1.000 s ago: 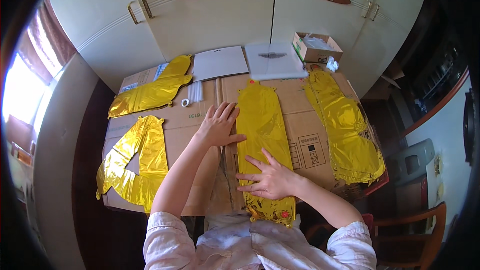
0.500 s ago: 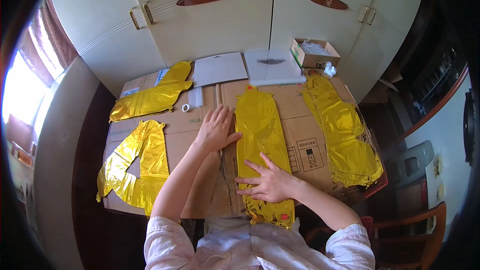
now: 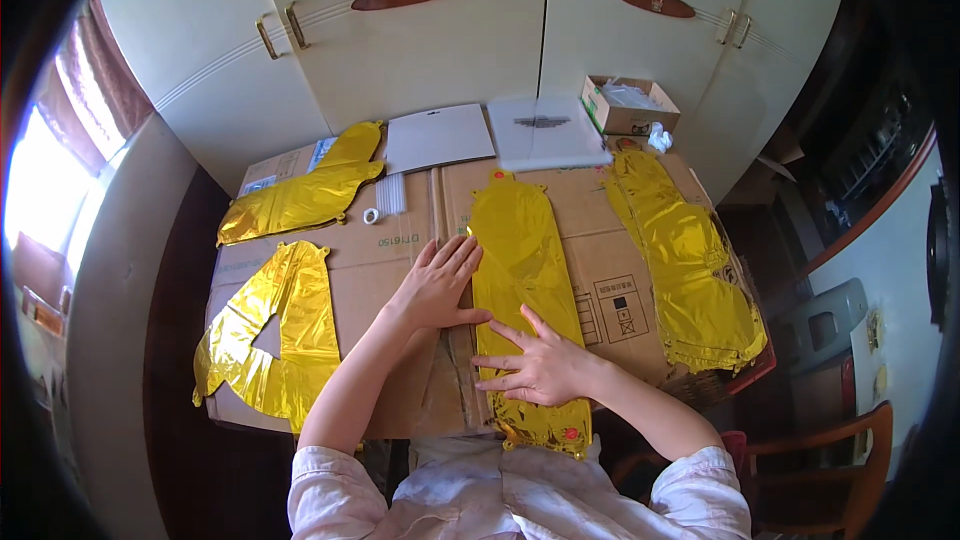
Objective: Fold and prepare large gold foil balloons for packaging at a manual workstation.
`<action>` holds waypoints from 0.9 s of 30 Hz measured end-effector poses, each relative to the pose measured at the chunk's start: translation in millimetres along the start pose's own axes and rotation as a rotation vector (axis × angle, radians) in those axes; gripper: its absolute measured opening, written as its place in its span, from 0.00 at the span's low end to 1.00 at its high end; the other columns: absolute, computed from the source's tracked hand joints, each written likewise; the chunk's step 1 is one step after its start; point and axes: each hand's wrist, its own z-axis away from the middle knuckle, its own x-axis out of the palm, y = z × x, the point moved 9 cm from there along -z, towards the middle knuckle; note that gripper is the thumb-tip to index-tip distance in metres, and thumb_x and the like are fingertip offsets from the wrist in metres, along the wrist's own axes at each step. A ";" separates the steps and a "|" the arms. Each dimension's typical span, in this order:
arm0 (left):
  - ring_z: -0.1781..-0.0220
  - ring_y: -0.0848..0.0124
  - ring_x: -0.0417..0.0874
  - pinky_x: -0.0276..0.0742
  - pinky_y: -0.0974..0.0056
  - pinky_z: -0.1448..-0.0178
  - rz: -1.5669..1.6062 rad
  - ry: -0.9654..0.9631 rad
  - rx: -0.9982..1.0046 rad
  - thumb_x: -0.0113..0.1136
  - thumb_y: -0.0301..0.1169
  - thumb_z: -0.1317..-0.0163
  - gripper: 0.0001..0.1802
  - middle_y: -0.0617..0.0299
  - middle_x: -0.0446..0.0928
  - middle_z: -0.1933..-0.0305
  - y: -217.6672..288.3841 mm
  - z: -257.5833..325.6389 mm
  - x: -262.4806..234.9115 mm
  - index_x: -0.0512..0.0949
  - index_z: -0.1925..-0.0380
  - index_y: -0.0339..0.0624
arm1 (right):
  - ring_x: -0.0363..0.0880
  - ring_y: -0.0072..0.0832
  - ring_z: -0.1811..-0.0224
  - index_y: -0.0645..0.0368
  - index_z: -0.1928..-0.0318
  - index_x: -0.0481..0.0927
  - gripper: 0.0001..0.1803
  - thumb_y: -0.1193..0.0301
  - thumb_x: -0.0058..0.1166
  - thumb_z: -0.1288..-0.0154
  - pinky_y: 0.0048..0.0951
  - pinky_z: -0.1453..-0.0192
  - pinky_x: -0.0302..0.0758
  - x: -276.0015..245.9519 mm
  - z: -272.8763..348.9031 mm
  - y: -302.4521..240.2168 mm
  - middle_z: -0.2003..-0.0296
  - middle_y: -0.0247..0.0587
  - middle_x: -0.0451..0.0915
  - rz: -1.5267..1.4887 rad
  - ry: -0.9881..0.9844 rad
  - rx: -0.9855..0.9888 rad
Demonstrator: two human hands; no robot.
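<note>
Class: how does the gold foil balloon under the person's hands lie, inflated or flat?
Flat. The gold foil balloon lies spread on the cardboard, wrinkled and without bulge, with the left hand and right hand open on it.

Flattened brown cardboard (image 3: 600,270) covers the table. On its left part lie two deflated gold foil balloons: one long piece (image 3: 300,198) near the far left corner and an angular piece (image 3: 275,340) along the near left edge. A wider crumpled gold foil balloon (image 3: 690,260) lies on the right side. At the far edge sit a grey sheet (image 3: 438,136), a white sheet (image 3: 545,130) and an open cardboard box (image 3: 628,105). A small white ring (image 3: 371,215) rests beside a bundle of white straws (image 3: 391,193). Cream cupboard doors (image 3: 440,30) stand behind.
</note>
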 end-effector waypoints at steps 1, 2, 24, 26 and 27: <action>0.21 0.57 0.51 0.46 0.45 0.22 0.003 -0.003 -0.002 0.54 0.70 0.47 0.58 0.51 0.54 0.23 -0.4 -0.2 1.0 0.56 0.28 0.36 | 0.45 0.44 0.22 0.22 0.39 0.75 0.20 0.52 0.49 0.31 0.74 0.27 0.40 0.1 0.3 0.2 0.31 0.17 0.66 0.004 0.000 0.001; 0.21 0.57 0.51 0.46 0.44 0.22 0.019 -0.004 -0.001 0.55 0.69 0.47 0.58 0.50 0.54 0.23 -0.6 0.3 1.0 0.55 0.28 0.36 | 0.45 0.44 0.22 0.22 0.39 0.75 0.20 0.52 0.49 0.31 0.73 0.27 0.40 0.2 0.3 0.2 0.31 0.17 0.66 0.009 0.001 0.001; 0.21 0.55 0.50 0.43 0.47 0.21 0.030 0.023 -0.015 0.54 0.71 0.48 0.60 0.51 0.53 0.23 -1.9 0.1 3.4 0.53 0.27 0.38 | 0.72 0.36 0.36 0.55 0.47 0.81 0.15 0.69 0.56 0.34 0.46 0.29 0.64 -41.8 64.5 82.6 0.43 0.40 0.79 0.049 0.410 0.452; 0.21 0.55 0.50 0.43 0.47 0.21 0.021 0.026 -0.020 0.53 0.71 0.48 0.60 0.51 0.53 0.23 -1.8 1.6 1.9 0.54 0.27 0.38 | 0.72 0.36 0.36 0.55 0.47 0.81 0.15 0.69 0.56 0.34 0.45 0.29 0.64 -37.2 63.7 81.4 0.43 0.39 0.79 0.049 0.398 0.444; 0.21 0.55 0.50 0.43 0.47 0.21 0.017 0.022 -0.022 0.53 0.72 0.48 0.60 0.51 0.52 0.22 -1.6 1.3 2.8 0.53 0.27 0.38 | 0.71 0.36 0.35 0.55 0.47 0.81 0.15 0.69 0.56 0.34 0.45 0.29 0.64 -37.1 64.4 81.2 0.43 0.39 0.78 0.051 0.400 0.446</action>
